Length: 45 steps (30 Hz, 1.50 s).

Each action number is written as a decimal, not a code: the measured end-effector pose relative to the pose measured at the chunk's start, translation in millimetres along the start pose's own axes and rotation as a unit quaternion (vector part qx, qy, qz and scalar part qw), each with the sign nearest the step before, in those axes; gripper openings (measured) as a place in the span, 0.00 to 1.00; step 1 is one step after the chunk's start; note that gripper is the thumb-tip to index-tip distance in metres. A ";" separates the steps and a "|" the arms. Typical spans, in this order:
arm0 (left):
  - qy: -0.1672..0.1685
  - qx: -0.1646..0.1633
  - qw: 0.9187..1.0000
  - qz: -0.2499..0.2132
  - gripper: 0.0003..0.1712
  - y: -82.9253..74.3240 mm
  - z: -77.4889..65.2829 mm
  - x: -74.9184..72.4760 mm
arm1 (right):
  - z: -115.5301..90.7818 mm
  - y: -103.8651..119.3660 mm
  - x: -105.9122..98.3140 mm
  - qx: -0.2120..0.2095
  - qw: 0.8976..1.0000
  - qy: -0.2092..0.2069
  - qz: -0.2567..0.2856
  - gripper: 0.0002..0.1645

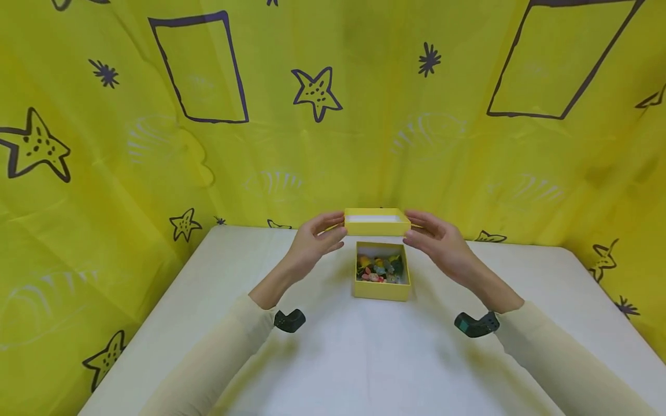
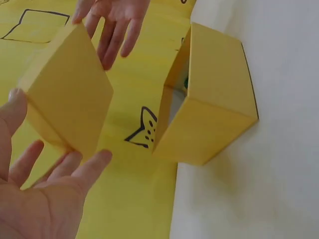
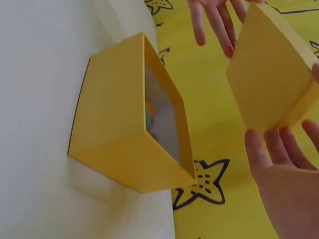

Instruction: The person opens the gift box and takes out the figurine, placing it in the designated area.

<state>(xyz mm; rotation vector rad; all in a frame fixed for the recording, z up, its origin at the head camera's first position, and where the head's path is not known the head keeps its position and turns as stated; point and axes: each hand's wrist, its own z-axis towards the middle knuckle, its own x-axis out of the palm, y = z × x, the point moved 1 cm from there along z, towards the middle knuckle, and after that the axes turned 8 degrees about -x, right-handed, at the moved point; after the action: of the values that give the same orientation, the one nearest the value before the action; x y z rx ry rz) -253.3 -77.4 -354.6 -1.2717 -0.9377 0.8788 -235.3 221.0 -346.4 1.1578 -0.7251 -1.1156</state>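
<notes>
A: What do the hands hold?
B: Left hand [image 1: 312, 242] and right hand [image 1: 442, 245] pinch the yellow lid [image 1: 377, 222] by its two ends, fingers nearly straight, thumbs beneath.

A: Where is the lid?
B: Raised, white inside showing, above and just behind the open yellow box [image 1: 381, 271].

A: And around it?
B: The box holds small coloured pieces [image 1: 378, 270] and stands on a white table [image 1: 364, 358] before a yellow star-printed cloth [image 1: 322, 115]

Yellow lid [image 1: 377, 222] lifted off its box [image 1: 381, 285]
The open box sits below on the table, holding small colourful pieces [image 1: 380, 269].
</notes>
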 end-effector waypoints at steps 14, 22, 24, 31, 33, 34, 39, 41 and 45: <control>0.035 -0.016 0.998 0.053 0.31 10.4 -7.4 -15.5 | -4.7 -2.6 -8.2 0.023 0.995 0.057 -0.082 0.38; 0.035 -0.020 0.995 0.093 0.33 9.0 -14.1 -29.5 | 2.7 -3.8 -1.5 0.021 0.993 0.088 -0.077 0.41; 0.034 -0.020 0.994 0.101 0.34 8.7 -16.4 -34.4 | 5.9 -3.7 1.9 0.020 0.992 0.095 -0.079 0.42; 0.031 -0.018 0.994 0.106 0.34 5.6 -26.3 -54.5 | 17.3 -3.8 19.7 0.017 0.992 0.109 -0.053 0.41; 0.030 -0.018 0.993 0.110 0.34 3.9 -30.7 -61.3 | 20.4 -4.6 26.5 0.013 0.992 0.115 -0.051 0.41; 0.030 -0.017 0.993 0.112 0.35 3.2 -32.9 -64.8 | 21.9 -5.4 30.0 0.012 0.992 0.118 -0.047 0.41; 0.029 -0.015 0.992 0.123 0.36 1.5 -43.7 -81.4 | 29.0 -8.4 48.4 0.005 0.990 0.133 -0.037 0.40; 0.027 -0.015 0.991 0.128 0.37 0.6 -48.6 -87.6 | 31.9 -9.7 56.3 0.007 0.990 0.135 -0.040 0.41; 0.022 -0.015 0.989 0.144 0.38 -1.2 -58.3 -100.7 | 36.9 -12.6 72.5 0.021 0.990 0.133 -0.049 0.41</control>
<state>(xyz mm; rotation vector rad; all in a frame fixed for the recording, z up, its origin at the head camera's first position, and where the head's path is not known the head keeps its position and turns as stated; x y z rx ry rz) -237.2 -192.2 -365.0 -1.4697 -0.7453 1.0586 -248.9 140.2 -354.5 1.3606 -0.4911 -1.0062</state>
